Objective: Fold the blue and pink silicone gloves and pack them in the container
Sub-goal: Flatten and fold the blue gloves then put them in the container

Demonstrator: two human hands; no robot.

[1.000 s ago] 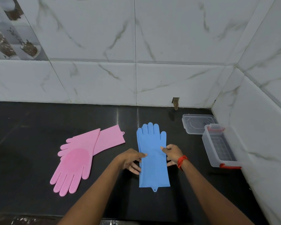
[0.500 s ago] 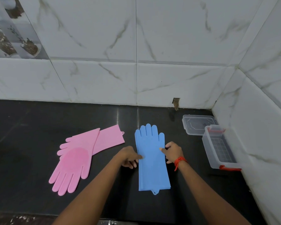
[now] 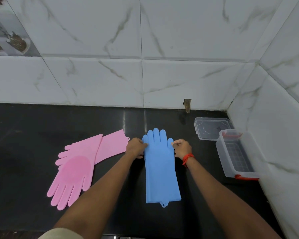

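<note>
Black polished stone counter (image 3: 41, 128) runs into a corner of white marble-patterned wall tiles (image 3: 179, 80), seen from above by a head-worn camera. Near the middle of the counter lie the blue gloves (image 3: 160, 171), flat and stacked one on the other, fingers pointing at the back wall and cuffs toward the person. Both bare forearms reach in from the lower edge. The left hand (image 3: 135, 147) pinches the stack's left edge just below the glove fingers, its own fingers curled. The right hand (image 3: 182, 148) pinches the opposite edge at the glove's thumb, also curled; a red thread band (image 3: 188, 157) circles that wrist. To the left, well apart from the blue stack, the pink gloves (image 3: 79, 168) lie crossed: the upper one shows a bristled palm with its fingers toward the person, the lower one's cuff ends close beside the left hand. On the right, against the side wall, stands the clear plastic container (image 3: 222, 152), open, with red clips at both ends. Its clear lid (image 3: 211, 129) lies flat just behind it.
</note>
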